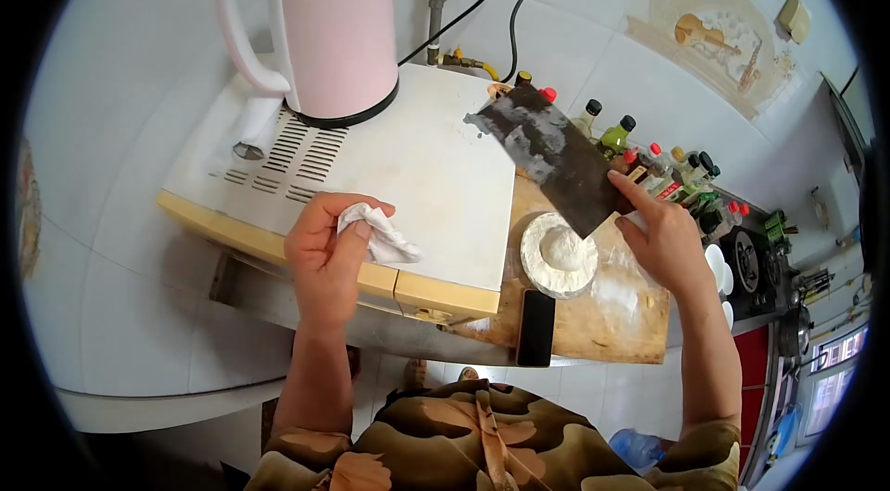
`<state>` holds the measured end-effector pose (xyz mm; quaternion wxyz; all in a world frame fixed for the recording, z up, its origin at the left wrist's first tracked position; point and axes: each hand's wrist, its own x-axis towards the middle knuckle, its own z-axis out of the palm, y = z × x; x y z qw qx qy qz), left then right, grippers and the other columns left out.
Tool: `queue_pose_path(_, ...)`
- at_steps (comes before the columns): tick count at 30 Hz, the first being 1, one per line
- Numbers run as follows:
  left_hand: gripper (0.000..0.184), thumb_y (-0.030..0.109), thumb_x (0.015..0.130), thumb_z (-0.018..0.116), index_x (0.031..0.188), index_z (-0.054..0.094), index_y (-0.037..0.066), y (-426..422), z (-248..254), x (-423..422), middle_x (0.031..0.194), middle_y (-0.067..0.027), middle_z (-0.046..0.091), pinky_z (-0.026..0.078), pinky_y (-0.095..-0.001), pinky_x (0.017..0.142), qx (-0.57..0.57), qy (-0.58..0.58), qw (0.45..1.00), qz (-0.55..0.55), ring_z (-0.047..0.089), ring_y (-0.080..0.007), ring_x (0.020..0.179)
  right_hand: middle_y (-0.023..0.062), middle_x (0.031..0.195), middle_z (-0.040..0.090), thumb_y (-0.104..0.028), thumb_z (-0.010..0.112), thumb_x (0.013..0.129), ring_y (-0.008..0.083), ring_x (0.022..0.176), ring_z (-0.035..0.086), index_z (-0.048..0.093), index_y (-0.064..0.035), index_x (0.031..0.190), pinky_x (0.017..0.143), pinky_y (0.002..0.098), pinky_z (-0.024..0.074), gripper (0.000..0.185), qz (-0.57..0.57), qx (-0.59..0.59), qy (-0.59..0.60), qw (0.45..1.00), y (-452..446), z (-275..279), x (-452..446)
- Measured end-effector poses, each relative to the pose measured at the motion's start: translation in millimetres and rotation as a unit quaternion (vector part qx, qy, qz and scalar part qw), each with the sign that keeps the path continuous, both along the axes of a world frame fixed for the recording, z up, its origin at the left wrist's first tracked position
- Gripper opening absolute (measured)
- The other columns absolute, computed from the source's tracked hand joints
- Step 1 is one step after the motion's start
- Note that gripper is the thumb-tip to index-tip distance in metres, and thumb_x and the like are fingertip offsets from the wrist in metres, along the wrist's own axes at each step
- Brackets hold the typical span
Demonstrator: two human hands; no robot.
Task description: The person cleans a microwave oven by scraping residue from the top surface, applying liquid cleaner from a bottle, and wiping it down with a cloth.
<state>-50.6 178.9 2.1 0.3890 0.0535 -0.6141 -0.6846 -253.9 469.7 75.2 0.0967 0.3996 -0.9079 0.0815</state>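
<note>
My left hand (329,250) is closed on a crumpled white cloth or tissue (387,241), above the front of a white appliance top. In my right hand (663,236) is a cleaver (565,162), its broad dark blade tilted toward the upper left and smeared with white residue. My fingers hide the cleaver's handle. Just below the blade's lower corner sits a round dish of white flour (563,276) on a wooden board (640,338). A dark smartphone (536,329) lies at the board's front edge.
A pink kettle (338,27) stands on the white appliance (436,166), beside a white tube-like object (255,129). Several sauce bottles (616,134) line the wall behind the board. Farther right is a stove (744,259). A blue plastic bottle (635,446) rests low near the floor.
</note>
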Motion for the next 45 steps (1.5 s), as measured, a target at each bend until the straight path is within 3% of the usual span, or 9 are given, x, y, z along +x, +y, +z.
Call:
queue_pose_path(13,0.017,-0.007,0.089,0.049,0.102,0.059,-0.002,0,-1,0,0.099,-0.0118,0.068,0.048,-0.0252,0.083,-0.010,0.009,1.000,-0.001,0.061,-0.0113,0.089,0.0190,0.075,0.066,-0.014,0.068,0.080,0.0370,0.070,0.064,0.054,-0.0188,0.135,0.068,0.0453,0.0509,0.057,0.013,-0.039,-0.002,0.999,4,-4,-5)
queue_pose_path(29,0.016,-0.007,0.088,0.049,0.100,0.060,-0.003,1,2,0,0.098,-0.0125,0.068,0.049,-0.0255,0.084,0.005,0.003,1.000,0.001,0.062,-0.0117,0.090,0.0176,0.079,0.067,-0.014,0.068,0.080,0.0366,0.073,0.065,0.053,-0.0198,0.136,0.067,0.0449,0.0513,0.058,0.026,-0.001,-0.018,0.999,0,3,-1)
queue_pose_path(32,0.017,-0.007,0.088,0.049,0.101,0.060,-0.003,-1,-1,2,0.098,-0.0125,0.068,0.049,-0.0256,0.084,-0.013,0.010,1.000,0.002,0.062,-0.0116,0.089,0.0192,0.081,0.067,-0.014,0.068,0.081,0.0380,0.074,0.065,0.053,-0.0185,0.136,0.069,0.0452,0.0509,0.057,-0.012,-0.050,-0.012,0.999,3,-5,-12)
queue_pose_path(35,0.017,-0.007,0.089,0.049,0.102,0.060,-0.003,0,1,1,0.098,-0.0126,0.068,0.049,-0.0255,0.084,-0.007,0.004,1.000,-0.003,0.062,-0.0116,0.089,0.0204,0.082,0.068,-0.014,0.067,0.082,0.0390,0.074,0.064,0.053,-0.0176,0.136,0.070,0.0460,0.0501,0.056,-0.075,-0.015,-0.035,0.996,1,-5,-15)
queue_pose_path(38,0.018,-0.007,0.089,0.049,0.102,0.060,-0.003,-2,-2,2,0.098,-0.0125,0.068,0.049,-0.0252,0.083,-0.022,0.004,1.000,0.005,0.062,-0.0116,0.089,0.0215,0.082,0.067,-0.016,0.066,0.082,0.0397,0.074,0.064,0.052,-0.0175,0.137,0.070,0.0470,0.0494,0.056,-0.060,-0.066,-0.041,0.995,3,-15,-28)
queue_pose_path(45,0.017,-0.007,0.089,0.049,0.102,0.059,-0.003,0,-1,0,0.098,-0.0131,0.068,0.049,-0.0252,0.083,-0.021,0.007,1.000,0.001,0.062,-0.0122,0.089,0.0220,0.081,0.067,-0.018,0.065,0.083,0.0401,0.076,0.064,0.051,-0.0180,0.138,0.072,0.0474,0.0491,0.056,-0.062,-0.060,-0.030,0.996,1,-19,-36)
